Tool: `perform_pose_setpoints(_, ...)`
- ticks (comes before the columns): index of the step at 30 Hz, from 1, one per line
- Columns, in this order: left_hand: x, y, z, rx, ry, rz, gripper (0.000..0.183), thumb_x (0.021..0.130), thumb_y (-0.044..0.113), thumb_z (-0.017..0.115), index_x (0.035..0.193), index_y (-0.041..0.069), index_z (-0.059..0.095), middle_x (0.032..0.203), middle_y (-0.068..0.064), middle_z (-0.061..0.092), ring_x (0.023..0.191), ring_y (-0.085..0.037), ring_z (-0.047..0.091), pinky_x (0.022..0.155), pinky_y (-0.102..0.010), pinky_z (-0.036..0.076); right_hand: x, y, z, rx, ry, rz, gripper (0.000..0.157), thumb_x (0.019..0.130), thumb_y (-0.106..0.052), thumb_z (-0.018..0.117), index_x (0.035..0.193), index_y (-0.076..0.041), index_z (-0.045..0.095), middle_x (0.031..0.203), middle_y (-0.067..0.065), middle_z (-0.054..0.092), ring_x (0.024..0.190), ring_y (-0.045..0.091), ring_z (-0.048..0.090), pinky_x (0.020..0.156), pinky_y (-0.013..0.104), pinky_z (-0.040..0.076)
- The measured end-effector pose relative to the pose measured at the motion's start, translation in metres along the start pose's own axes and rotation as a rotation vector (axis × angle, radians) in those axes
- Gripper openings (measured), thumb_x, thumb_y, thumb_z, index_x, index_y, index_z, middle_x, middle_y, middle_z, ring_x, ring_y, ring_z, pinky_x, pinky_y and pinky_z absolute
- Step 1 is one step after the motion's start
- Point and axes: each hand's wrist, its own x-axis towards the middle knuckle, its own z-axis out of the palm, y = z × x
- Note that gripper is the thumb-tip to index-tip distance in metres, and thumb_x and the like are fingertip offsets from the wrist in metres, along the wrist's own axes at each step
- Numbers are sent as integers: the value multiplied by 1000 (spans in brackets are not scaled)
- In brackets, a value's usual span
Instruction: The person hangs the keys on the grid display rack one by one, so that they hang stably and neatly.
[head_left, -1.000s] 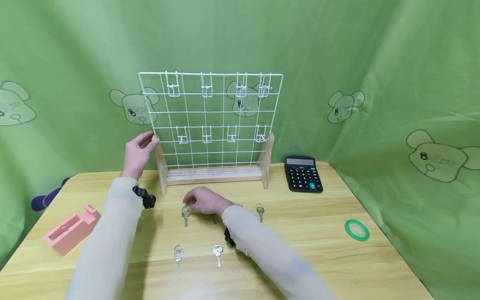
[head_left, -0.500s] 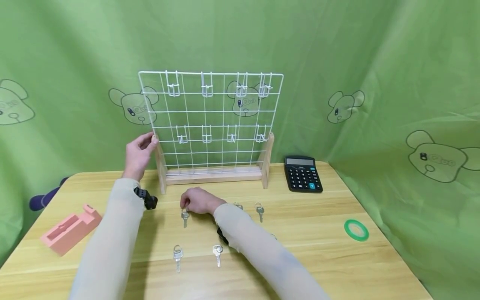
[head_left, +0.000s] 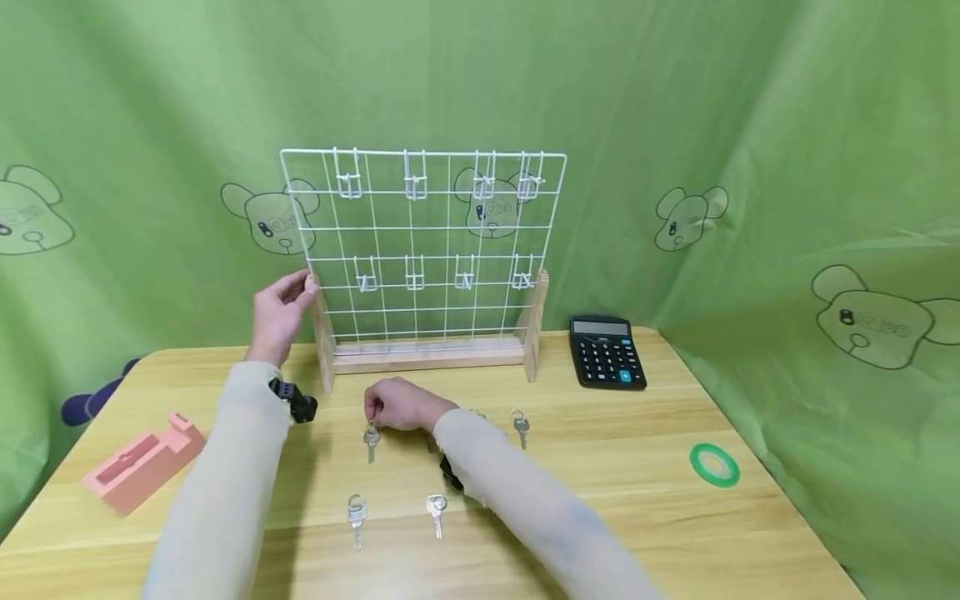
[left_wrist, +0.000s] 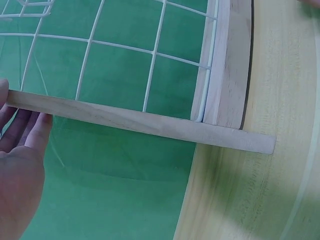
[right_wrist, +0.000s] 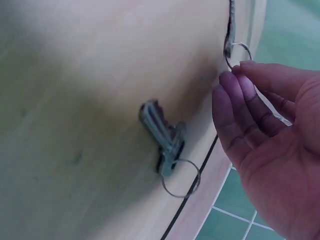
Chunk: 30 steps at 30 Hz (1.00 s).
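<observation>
My left hand (head_left: 276, 315) holds the top of the left wooden upright (left_wrist: 125, 118) of a white wire grid rack (head_left: 447, 227). In the left wrist view the thumb lies on one side of the wood and the fingers on the other. My right hand (head_left: 400, 403) pinches the ring of a key (head_left: 371, 442) in front of the rack. The right wrist view shows thumb and fingertips meeting on that ring (right_wrist: 242, 44). Beside this hand, a second key (right_wrist: 165, 131) with its own ring lies on the table, mostly hidden by the hand and sleeve in the head view.
White wire hooks (head_left: 415, 273) hang in two rows on the grid. More ringed keys lie about, including one at right (head_left: 521, 427) and two nearer keys (head_left: 357, 520). A pink block holder (head_left: 142, 467) stands left; a black calculator (head_left: 606, 352) and green tape roll (head_left: 714, 465) lie right.
My right hand has shifted slightly left at the key's ring. My left hand stays on the upright, and the rack has not moved noticeably.
</observation>
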Motion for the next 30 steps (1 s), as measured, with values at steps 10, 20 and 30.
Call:
perform_pose_setpoints(10,0,-3,-2,-16,-3,-1,46,98,13,62,142,5,50,140,-15,53,123,-23,52,104,-26,45,-13,-2,-16,131,46,-95,17,87,10,61,91,-5,68,81,-3,62,72,7,55,67,14,51)
perform_pose_setpoints(20,-2,-5,0,-19,-11,0,46,97,13,63,141,4,50,139,-16,54,122,-24,53,104,-27,45,-30,-12,-34,299,77,-97,14,89,10,64,95,-1,70,87,5,68,76,9,60,70,18,56)
perform_pose_setpoints(30,-2,-4,-1,-14,-8,4,46,98,13,62,141,3,49,139,-16,53,122,-24,53,103,-24,45,-37,-26,-59,271,159,-77,8,91,-1,67,98,-3,70,89,1,68,79,15,64,66,19,56)
